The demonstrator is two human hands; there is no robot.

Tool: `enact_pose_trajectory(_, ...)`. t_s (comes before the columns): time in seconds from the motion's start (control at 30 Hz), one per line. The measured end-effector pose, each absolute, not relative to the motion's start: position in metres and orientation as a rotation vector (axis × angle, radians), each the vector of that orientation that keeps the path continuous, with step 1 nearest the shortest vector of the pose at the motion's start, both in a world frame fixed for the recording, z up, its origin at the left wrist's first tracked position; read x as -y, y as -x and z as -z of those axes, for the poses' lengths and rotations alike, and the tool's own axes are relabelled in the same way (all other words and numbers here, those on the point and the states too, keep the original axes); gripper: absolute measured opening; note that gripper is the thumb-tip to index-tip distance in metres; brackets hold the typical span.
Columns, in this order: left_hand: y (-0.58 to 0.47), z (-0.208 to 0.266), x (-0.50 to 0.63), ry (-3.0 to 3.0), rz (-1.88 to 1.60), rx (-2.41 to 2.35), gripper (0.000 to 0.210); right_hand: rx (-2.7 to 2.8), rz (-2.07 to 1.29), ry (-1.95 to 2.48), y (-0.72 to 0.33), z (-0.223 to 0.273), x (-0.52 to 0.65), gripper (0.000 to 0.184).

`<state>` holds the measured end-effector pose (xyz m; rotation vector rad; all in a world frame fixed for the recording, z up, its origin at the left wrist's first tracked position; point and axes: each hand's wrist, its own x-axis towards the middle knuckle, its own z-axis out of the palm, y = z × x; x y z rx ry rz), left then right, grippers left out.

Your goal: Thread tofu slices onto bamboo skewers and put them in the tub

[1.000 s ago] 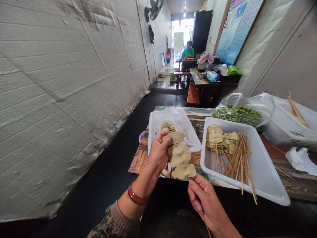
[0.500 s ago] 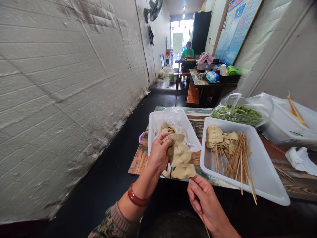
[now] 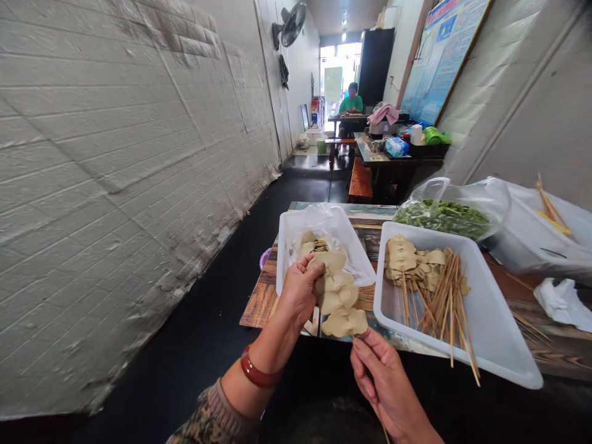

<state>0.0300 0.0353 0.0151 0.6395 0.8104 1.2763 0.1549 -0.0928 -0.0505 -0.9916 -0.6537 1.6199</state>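
Whitewashed brick wall [image 3: 115, 185] runs down the left of a narrow room, and a patterned wooden table [image 3: 259, 296] stands at the near end with a dark floor beside it. Over its front edge the left hand [image 3: 300, 291] is closed round the top of a bamboo skewer threaded with four folded beige tofu-skin pieces [image 3: 338, 295], thumb and fingers pinching the uppermost piece. The right hand [image 3: 383, 382] grips the bare lower end of that stick, fingers curled tight about it just below the lowest piece. The skewer hangs in the air, above the near rim of a white rectangular plastic tray lined with clear film [image 3: 358, 256], which holds a few loose beige pieces at its far end. Just to the right lies a larger white rectangular tray [image 3: 490, 320] with a heap of finished tofu skewers [image 3: 430, 280], their sticks pointing toward the person. Behind it sits a clear plastic bag of green vegetables [image 3: 444, 213], and a white plastic tub [image 3: 546, 237] with what seem to be more sticks inside. A crumpled white tissue [image 3: 562, 302] lies on the table's right side. Far down the room a person in a green top [image 3: 351, 103] sits at another table.
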Motion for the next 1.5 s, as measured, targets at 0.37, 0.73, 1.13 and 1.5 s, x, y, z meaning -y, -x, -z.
enact_pose_trajectory(0.37,-0.033,-0.018,-0.033,-0.628,-1.219,-0.793,0.038,0.674,-1.589,0.997,-0.155,0.058,0.092,0.031)
enact_pose_trajectory(0.73,-0.035,-0.020,-0.031,-0.643,-1.240,-0.769,0.034,0.674,-1.548,0.987,-0.151,0.059,0.090,0.031)
enact_pose_trajectory(1.13,-0.035,-0.021,-0.029,-0.618,-1.217,-0.777,0.035,0.686,-1.521,0.991,-0.149,0.063,0.088,0.031)
enact_pose_trajectory(1.5,-0.033,-0.027,-0.027,-0.609,-1.191,-0.797,0.031,0.687,-1.515,0.989,-0.148,0.062,0.086,0.030)
